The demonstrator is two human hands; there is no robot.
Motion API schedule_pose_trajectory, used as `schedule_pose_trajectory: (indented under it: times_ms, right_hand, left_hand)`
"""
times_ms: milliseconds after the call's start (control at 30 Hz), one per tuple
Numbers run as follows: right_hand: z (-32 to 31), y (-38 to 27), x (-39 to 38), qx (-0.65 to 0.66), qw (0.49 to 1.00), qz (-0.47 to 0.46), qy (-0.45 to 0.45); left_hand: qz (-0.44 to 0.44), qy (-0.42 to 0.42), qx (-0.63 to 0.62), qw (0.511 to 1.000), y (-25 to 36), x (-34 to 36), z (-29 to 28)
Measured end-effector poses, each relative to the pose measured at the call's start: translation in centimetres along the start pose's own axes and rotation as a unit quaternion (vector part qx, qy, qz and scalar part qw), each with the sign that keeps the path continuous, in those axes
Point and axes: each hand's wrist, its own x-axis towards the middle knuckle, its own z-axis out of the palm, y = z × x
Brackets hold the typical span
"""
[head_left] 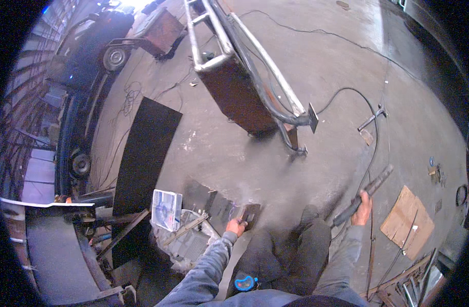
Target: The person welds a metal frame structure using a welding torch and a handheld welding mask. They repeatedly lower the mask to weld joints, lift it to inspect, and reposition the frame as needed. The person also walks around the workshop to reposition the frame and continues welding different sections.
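My right hand (364,209) is wrapped round a long dark cylindrical tool (376,185), held slanting above the floor to the right of my knees. Left of my legs, my left hand (236,227) is closed at the near edge of a small dark brown flat piece (252,213). Its exact kind is unclear. Beside that hand lies a dark sheet-like piece (219,206). A clear plastic box (166,210) with bluish contents rests on a wrapped grey bundle (190,244). Near my lap is a blue-rimmed round object (245,283).
Ahead stands a metal frame (267,66) with a brown box-like body (237,94). A black sheet (142,148) lies at left, near a workbench (60,245). A black cable (370,110) loops across the floor. Brown board (407,223) and a T-shaped metal piece (372,118) lie right.
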Motion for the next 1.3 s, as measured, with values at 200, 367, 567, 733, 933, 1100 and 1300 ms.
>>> schedule_pose_trajectory:
  times_ms: [200, 367, 567, 733, 933, 1100, 1300]
  right_hand:
    - [-7.4, -5.7, -5.8, -0.064, 0.994, 0.069, 0.048]
    - [-12.5, -11.1, -9.5, -0.195, 0.961, 0.184, 0.072]
    - [-21.3, -8.5, -8.4, -0.204, 0.959, 0.184, 0.074]
    - [-19.4, -16.8, -11.3, -0.18, 0.966, 0.178, 0.055]
    - [-15.6, -28.6, -11.0, -0.163, 0.972, 0.128, 0.111]
    - [-15.4, -32.8, -4.2, -0.143, 0.982, 0.099, 0.071]
    - [-13.7, -39.9, 2.8, -0.155, 0.971, 0.183, 0.021]
  left_hand:
    - [-0.116, -0.066, 0.086, 0.987, -2.0, -9.4, -5.6]
    - [-0.131, -0.181, 0.174, 0.959, 0.0, -17.0, -9.3]
    - [-0.047, -0.225, 0.222, 0.947, 3.6, -18.9, -12.7]
    - [0.043, -0.248, 0.27, 0.929, 11.2, -15.6, -14.2]
    - [0.107, -0.237, 0.36, 0.896, 13.0, -13.4, -11.5]
    - [0.204, -0.407, 0.39, 0.8, 16.4, -10.2, -9.2]
    - [0.191, -0.412, 0.351, 0.819, 28.2, -9.1, -5.6]
